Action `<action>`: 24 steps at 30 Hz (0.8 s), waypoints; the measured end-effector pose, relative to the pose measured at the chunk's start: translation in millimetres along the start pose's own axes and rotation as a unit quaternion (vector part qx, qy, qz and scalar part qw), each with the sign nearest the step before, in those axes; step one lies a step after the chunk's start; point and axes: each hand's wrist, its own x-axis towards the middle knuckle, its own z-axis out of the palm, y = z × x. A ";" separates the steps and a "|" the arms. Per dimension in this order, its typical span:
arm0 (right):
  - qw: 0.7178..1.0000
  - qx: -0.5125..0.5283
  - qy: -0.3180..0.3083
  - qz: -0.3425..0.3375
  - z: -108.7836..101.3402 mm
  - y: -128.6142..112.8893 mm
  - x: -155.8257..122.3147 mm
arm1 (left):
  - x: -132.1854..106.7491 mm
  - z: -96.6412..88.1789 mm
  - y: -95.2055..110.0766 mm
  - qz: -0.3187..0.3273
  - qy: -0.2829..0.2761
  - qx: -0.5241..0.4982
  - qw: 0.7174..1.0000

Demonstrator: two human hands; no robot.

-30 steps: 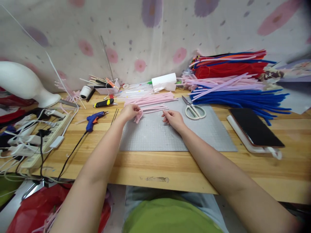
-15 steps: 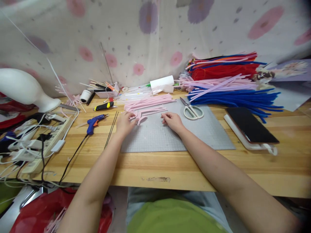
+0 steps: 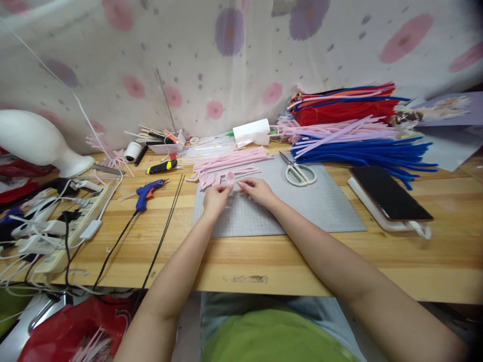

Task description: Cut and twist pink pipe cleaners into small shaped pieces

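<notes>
Two hands [image 3: 260, 192] and one pair of scissors [image 3: 299, 174] are near mid-frame. One glue gun [image 3: 142, 197] lies left, one phone [image 3: 392, 193] right.

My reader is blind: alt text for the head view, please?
A person's left hand and right hand nearly meet over a grey mat, the left apparently pinching a pink loop. Pink pipe cleaners lie behind, scissors to the right and a glue gun to the left.

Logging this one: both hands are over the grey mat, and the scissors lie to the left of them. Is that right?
Not quite. In the head view the scissors lie to the right of the hands. The left hand and right hand are indeed over the grey mat.
</notes>
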 end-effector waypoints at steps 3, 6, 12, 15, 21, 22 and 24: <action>1.000 0.011 -0.007 0.009 13.6 -8.5 2.4 | -4.6 7.7 7.0 0.025 -0.028 0.043 0.998; 0.997 0.033 0.011 0.072 18.4 -9.7 5.1 | 0.9 -1.8 11.8 0.047 -0.080 0.108 0.990; 0.989 -0.117 0.016 0.092 8.8 -11.7 9.1 | 37.7 -34.5 9.6 0.144 0.009 0.290 0.946; 0.963 -0.252 0.045 0.081 1.9 -16.1 6.4 | 56.6 -40.0 4.8 0.193 -0.069 0.364 0.909; 0.930 -0.346 0.088 0.087 -9.4 -10.8 0.1 | 67.2 -43.5 3.9 0.222 -0.111 0.405 0.880; 0.932 -0.339 0.096 0.084 -10.7 -9.4 -0.5 | 66.1 -45.4 5.4 0.224 -0.109 0.390 0.887; 0.942 -0.303 0.126 0.076 -12.6 -8.6 -2.2 | 61.9 -48.9 9.6 0.222 -0.082 0.335 0.912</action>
